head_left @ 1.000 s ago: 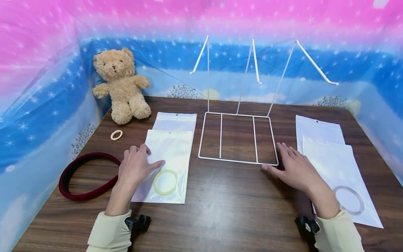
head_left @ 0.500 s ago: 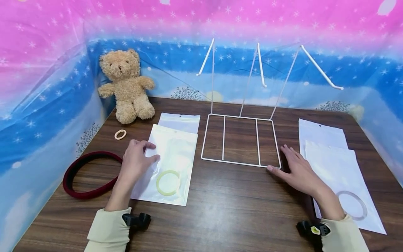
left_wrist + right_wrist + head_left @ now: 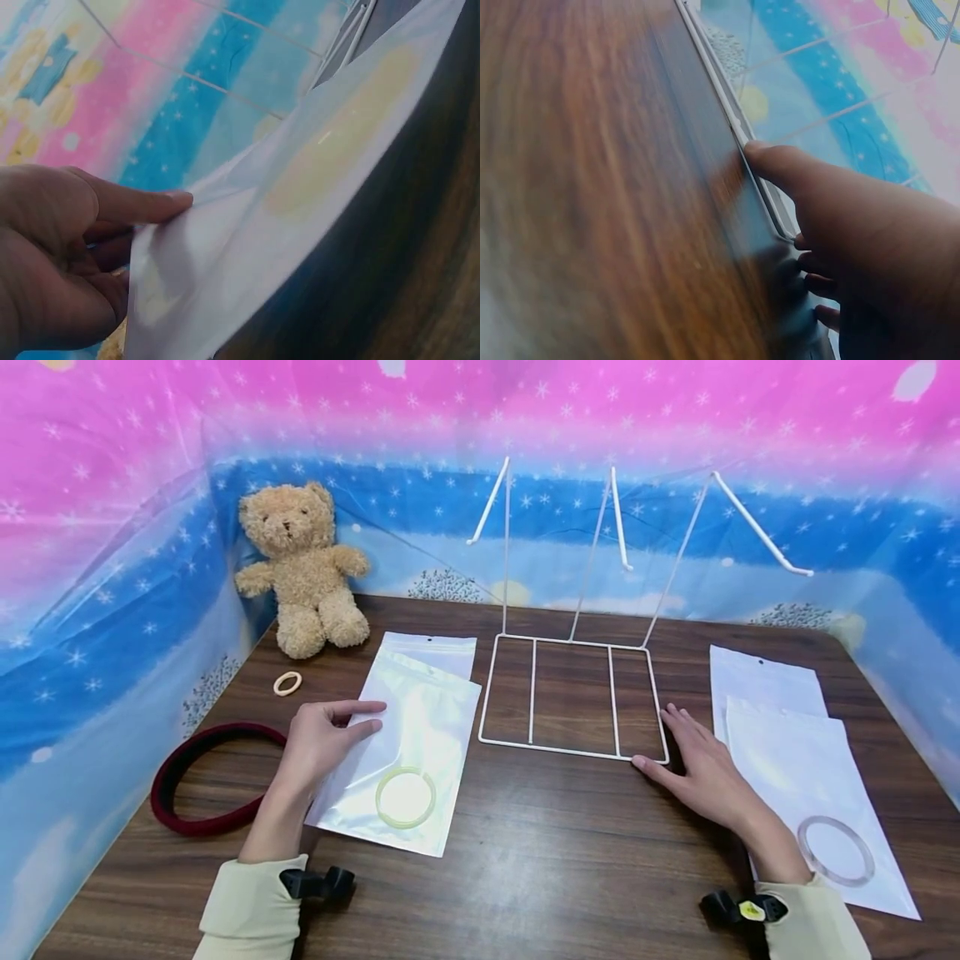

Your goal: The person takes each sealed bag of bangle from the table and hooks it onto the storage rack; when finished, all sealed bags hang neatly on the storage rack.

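My left hand point(image 3: 318, 739) pinches the left edge of the upper white zip bag point(image 3: 442, 718) between thumb and fingers. In the left wrist view, this bag point(image 3: 225, 255) slopes up from the hand. A pale yellow ring point(image 3: 406, 797) shows near its lower end. A second white zip bag point(image 3: 450, 652) lies partly covered beneath it. My right hand point(image 3: 708, 777) rests at the front right corner of a white wire rack point(image 3: 555, 747). Its fingers are fairly straight along the side, and the thumb touches the front rail point(image 3: 731, 120) in the right wrist view.
Left of the bags lie a dark red headband point(image 3: 168, 810) and a small beige ring point(image 3: 287, 683). Behind them sits a teddy bear point(image 3: 300, 568). Two more white bags point(image 3: 810, 760) overlap on the right, one with a clear ring point(image 3: 836, 850). Three hooked arms point(image 3: 757, 522) rise from the rack.
My left hand has closed on the upper bag's edge. That bag has shifted slightly and turned clockwise over the one below. My right hand stays at the rack's corner; the head view has shifted a little.
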`<state>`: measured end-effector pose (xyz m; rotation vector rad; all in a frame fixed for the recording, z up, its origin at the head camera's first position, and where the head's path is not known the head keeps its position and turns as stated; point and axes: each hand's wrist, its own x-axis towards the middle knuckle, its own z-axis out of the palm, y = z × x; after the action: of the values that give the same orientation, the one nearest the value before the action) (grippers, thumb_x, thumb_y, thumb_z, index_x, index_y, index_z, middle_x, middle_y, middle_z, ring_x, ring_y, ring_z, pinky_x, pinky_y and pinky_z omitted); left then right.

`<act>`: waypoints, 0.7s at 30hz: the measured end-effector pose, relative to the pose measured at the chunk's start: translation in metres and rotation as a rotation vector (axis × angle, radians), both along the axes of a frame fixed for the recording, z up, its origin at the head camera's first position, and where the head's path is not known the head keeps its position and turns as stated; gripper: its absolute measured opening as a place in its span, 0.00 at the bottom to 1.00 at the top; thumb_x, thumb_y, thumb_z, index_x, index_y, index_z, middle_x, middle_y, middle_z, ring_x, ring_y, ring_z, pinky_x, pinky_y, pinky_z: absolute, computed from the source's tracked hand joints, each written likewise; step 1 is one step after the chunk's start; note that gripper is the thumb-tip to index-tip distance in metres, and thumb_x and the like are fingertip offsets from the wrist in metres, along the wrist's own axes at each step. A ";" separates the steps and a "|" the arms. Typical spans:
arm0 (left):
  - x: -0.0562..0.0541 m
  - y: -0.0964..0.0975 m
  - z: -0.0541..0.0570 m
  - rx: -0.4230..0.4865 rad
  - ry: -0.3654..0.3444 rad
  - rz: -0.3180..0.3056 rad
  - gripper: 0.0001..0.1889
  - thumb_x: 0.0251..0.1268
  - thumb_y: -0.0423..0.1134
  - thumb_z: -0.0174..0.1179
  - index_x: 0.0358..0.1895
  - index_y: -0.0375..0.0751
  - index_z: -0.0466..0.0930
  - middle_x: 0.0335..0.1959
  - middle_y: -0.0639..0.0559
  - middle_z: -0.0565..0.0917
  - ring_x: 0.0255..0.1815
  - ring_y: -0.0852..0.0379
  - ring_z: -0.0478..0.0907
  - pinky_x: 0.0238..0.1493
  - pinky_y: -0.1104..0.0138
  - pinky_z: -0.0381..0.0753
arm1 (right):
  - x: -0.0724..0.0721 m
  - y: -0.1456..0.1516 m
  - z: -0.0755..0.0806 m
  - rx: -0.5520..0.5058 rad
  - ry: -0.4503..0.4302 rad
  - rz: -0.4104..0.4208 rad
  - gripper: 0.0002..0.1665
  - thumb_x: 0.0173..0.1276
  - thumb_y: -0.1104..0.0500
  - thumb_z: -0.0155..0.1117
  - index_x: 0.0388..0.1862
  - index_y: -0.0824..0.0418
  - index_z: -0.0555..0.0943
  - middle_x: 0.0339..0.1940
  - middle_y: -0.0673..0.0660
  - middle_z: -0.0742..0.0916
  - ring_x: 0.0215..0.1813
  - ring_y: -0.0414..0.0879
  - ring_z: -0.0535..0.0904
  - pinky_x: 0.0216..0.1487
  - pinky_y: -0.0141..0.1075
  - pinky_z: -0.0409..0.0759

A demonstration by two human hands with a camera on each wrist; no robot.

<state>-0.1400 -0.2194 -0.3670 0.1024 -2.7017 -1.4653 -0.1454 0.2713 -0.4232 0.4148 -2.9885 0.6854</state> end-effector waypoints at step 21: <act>0.015 0.036 0.028 0.419 0.368 -0.116 0.14 0.61 0.31 0.68 0.50 0.38 0.87 0.41 0.47 0.88 0.13 0.60 0.53 0.14 0.69 0.54 | 0.002 -0.001 -0.002 0.004 0.034 -0.014 0.55 0.66 0.32 0.59 0.78 0.64 0.55 0.77 0.68 0.59 0.76 0.66 0.50 0.66 0.68 0.50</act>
<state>-0.1253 -0.1839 -0.3391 -0.2802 -2.1184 -1.8502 -0.1435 0.2699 -0.4247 0.4015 -2.9587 0.6651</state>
